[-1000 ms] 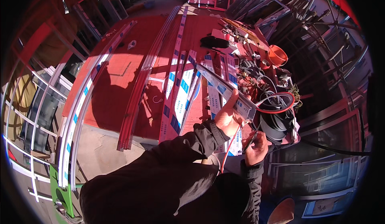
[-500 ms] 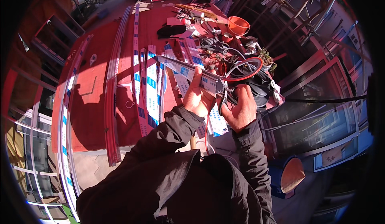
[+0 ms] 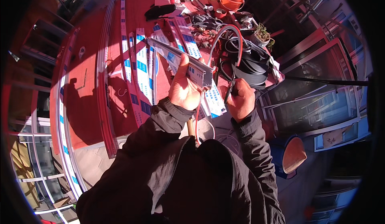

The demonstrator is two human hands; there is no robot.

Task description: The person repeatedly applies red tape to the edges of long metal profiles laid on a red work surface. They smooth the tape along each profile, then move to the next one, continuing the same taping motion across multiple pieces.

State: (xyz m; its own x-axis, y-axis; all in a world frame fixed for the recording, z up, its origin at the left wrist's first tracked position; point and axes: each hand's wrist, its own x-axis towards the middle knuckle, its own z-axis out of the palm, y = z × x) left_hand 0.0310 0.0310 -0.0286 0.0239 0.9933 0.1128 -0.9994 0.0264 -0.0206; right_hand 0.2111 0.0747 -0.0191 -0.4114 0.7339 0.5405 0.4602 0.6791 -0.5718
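My left hand (image 3: 183,91) is closed round an aluminium profile (image 3: 195,75) with white and blue protective film; its cut end points toward my right side. A red and whitish flexible strip (image 3: 239,43) arches up from near that end and curves down toward my right hand. More of the strip (image 3: 197,121) hangs below my left hand. My right hand (image 3: 242,103) grips dark scissors (image 3: 231,83), their thin blades pointing up beside the strip and apart from the profile. The fingers partly hide the handles.
Film-covered profiles (image 3: 141,65) lie across the red tabletop (image 3: 90,79). Behind my right hand sit a black coil (image 3: 254,69), a potted plant (image 3: 261,33) and an orange bucket (image 3: 232,1). A framed glass panel (image 3: 317,91) leans at right; a blue bin (image 3: 282,154) stands below.
My right hand has drawn the scissors away from the profile's end, to the right. The strip's loop now arches higher and narrower. My left hand still holds the profile.
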